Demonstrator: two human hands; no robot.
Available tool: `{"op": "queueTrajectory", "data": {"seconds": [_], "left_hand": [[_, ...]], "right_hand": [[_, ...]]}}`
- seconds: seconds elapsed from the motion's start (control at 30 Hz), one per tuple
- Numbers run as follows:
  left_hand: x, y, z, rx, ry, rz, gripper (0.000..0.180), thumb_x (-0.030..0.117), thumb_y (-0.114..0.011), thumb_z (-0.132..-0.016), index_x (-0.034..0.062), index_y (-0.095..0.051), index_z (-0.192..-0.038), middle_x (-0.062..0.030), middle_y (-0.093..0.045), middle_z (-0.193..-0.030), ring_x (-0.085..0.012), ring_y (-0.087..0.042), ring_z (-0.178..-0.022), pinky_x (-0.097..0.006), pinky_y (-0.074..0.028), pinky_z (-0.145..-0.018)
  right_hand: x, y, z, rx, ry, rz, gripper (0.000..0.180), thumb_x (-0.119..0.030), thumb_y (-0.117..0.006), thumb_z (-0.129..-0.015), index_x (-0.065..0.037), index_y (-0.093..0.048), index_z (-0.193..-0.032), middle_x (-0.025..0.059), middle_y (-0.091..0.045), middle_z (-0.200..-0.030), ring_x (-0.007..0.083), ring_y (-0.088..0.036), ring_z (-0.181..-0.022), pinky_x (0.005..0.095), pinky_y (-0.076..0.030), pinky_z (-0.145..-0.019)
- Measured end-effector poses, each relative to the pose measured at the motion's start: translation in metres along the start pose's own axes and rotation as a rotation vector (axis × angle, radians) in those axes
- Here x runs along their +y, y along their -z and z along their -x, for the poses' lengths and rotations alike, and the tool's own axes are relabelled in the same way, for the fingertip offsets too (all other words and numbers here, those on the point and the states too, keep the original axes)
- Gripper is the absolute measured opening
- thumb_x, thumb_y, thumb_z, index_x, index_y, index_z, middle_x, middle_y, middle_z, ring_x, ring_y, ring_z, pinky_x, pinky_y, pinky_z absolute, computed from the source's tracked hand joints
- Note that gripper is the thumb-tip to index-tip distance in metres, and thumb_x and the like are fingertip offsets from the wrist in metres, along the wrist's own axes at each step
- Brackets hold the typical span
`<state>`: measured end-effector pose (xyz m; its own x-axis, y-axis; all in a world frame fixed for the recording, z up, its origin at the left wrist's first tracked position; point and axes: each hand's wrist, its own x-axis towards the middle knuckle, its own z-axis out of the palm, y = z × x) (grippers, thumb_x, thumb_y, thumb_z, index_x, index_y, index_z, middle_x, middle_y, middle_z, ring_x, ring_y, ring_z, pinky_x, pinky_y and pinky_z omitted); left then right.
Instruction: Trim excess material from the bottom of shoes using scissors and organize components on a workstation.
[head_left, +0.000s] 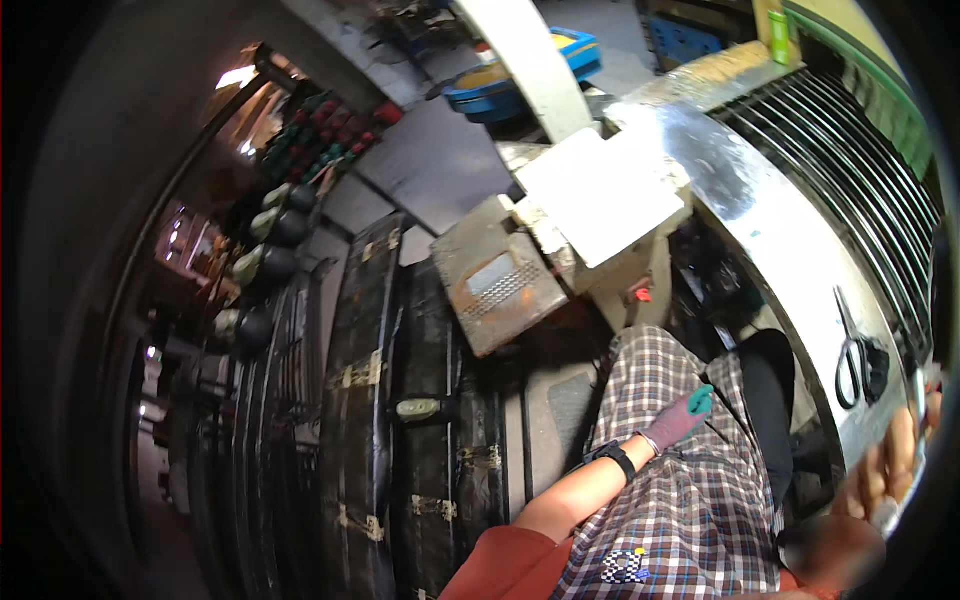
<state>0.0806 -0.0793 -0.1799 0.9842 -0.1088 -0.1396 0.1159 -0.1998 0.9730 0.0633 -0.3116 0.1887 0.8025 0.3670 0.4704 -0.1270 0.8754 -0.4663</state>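
Observation:
My left hand point(684, 421) wears a purple glove with teal fingertips. It rests on the checked apron point(670, 500) over my lap, with its fingers drawn together. Whatever is between them, if anything, is hidden. A dark band circles that wrist. At the far right rim is my right hand point(889, 463), its fingers bent beside a pale edge. What they close on is cut off and blurred there. Black-handled scissors point(850, 372) lie on the metal worktop point(795, 290) just beyond the right hand, beside a small black object point(876, 371).
Ahead stands a machine with a bright white plate point(600, 195) and a perforated metal cover point(500, 285). Long black taped slats point(360, 400) run along my left, with dark rounded pieces point(265, 265) beyond. Metal bars point(840, 150) line the right. Blue tubs point(490, 100) stand farther back.

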Motion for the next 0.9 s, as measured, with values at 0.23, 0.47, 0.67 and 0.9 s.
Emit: {"op": "queueTrajectory", "data": {"seconds": [0.23, 0.47, 0.67, 0.9], "left_hand": [[0.038, 0.013, 0.006, -0.072, 0.098, -0.023, 0.044, 0.021, -0.059, -0.09, 0.007, -0.05, -0.131, -0.0139, -0.067, -0.106, -0.0216, -0.064, -0.097, -0.034, -0.048, -0.086], [0.022, 0.018, 0.003, -0.084, 0.168, 0.052, 0.046, 0.006, -0.057, -0.089, 0.006, -0.049, -0.134, -0.0084, -0.064, -0.113, -0.0118, -0.06, -0.102, -0.025, -0.047, -0.088], [0.012, 0.012, 0.0, -0.108, 0.126, 0.179, 0.045, 0.004, -0.056, -0.09, 0.0069, -0.05, -0.134, -0.0096, -0.064, -0.114, -0.0136, -0.06, -0.103, -0.026, -0.047, -0.089], [0.023, 0.012, 0.001, -0.144, 0.145, 0.144, 0.044, 0.007, -0.054, -0.093, 0.0026, -0.045, -0.136, -0.011, -0.062, -0.118, -0.0153, -0.06, -0.106, -0.027, -0.046, -0.091]], "right_hand": [[0.015, 0.076, 0.016, 0.757, 0.054, 1.192, 0.038, -0.008, -0.06, -0.085, -0.007, -0.047, -0.121, 0.0025, -0.048, -0.09, 0.0084, -0.048, -0.072, 0.0229, -0.043, -0.062], [-0.042, 0.185, 0.077, 1.008, -0.106, 1.442, 0.037, -0.002, -0.063, -0.086, -0.011, -0.052, -0.12, -0.0028, -0.05, -0.085, 0.0054, -0.049, -0.07, 0.022, -0.046, -0.06], [-0.064, 0.192, 0.102, 1.167, -0.121, 1.211, 0.036, -0.003, -0.064, -0.087, -0.01, -0.052, -0.12, -0.0025, -0.051, -0.083, 0.0061, -0.05, -0.063, 0.0216, -0.044, -0.055], [-0.073, 0.202, 0.132, 1.166, -0.197, 1.593, 0.035, -0.005, -0.064, -0.085, -0.008, -0.052, -0.118, 0.0018, -0.055, -0.083, 0.0086, -0.052, -0.065, 0.0254, -0.046, -0.061]]}}
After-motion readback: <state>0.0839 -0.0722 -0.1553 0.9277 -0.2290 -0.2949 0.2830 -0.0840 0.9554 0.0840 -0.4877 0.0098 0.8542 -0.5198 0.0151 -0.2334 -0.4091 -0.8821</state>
